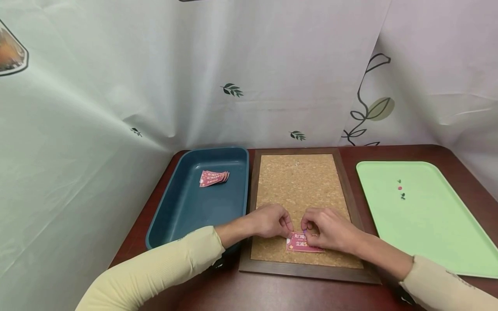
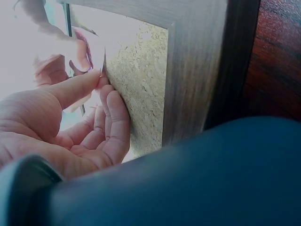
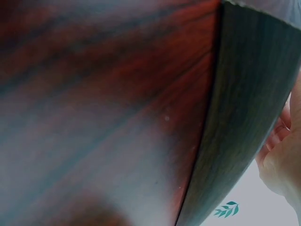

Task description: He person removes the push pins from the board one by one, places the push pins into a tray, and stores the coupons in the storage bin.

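A pink printed coupon [image 1: 297, 247] lies over the lower part of a wood-framed cork board [image 1: 299, 194]. My left hand [image 1: 269, 221] pinches its upper left corner between thumb and forefinger; the left wrist view shows this edge of the coupon [image 2: 97, 52] raised off the cork. Over the coupon's right half, my right hand [image 1: 330, 228] pinches a small purple push pin [image 1: 304, 232], mostly covered by the fingers. Whether its point touches the paper is hidden. Only part of the right hand [image 3: 282, 157] shows beyond the frame in the right wrist view.
To the left, a deep blue tray [image 1: 194, 216] holds a fanned stack of similar coupons [image 1: 214, 178]. On the right, a light green tray [image 1: 432, 233] bears a few tiny coloured pieces [image 1: 400, 188]. A small clear pin [image 1: 297, 163] stands near the board's top.
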Motion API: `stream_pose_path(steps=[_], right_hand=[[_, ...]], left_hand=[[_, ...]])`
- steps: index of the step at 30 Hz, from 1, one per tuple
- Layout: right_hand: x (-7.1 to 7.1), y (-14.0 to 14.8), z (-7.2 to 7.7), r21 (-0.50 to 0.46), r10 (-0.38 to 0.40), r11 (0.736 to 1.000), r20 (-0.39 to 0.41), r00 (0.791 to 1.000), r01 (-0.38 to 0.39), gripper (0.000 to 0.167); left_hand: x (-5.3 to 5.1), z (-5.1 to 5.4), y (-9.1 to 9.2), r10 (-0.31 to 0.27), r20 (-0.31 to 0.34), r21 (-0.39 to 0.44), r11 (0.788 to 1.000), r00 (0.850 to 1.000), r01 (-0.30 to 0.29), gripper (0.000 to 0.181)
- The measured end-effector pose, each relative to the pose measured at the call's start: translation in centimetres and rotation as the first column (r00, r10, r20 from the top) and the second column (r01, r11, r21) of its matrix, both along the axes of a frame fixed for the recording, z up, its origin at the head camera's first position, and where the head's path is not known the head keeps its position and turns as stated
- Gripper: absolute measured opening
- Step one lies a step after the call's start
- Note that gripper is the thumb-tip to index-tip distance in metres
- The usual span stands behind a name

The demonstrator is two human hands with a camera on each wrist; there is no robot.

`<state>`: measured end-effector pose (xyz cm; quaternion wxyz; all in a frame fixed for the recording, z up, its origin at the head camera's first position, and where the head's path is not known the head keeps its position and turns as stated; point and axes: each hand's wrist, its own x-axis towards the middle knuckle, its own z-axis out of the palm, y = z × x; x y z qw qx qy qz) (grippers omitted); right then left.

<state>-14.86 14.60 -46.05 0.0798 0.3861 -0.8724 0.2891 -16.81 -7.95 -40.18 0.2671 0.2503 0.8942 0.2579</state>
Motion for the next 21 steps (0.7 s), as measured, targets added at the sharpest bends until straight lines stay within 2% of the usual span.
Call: stream_pose_path(steps=[9, 21], right_hand=[[-0.03, 0.05, -0.06, -0.019, -0.004, 1.000, -0.001, 1.000, 0.004, 0.027], [-0.03, 0.43, 0.02, -0.115, -0.007, 0.993, 0.010, 1.000, 0.008, 0.034]], left_hand=[[-0.01, -0.01, -0.01, -0.004, -0.004, 0.001, 1.000, 1.000, 0.004, 0.008], [0.06, 0.12, -0.03, -0.004, -0.003, -0.004, 1.000, 1.000, 0.004, 0.006]])
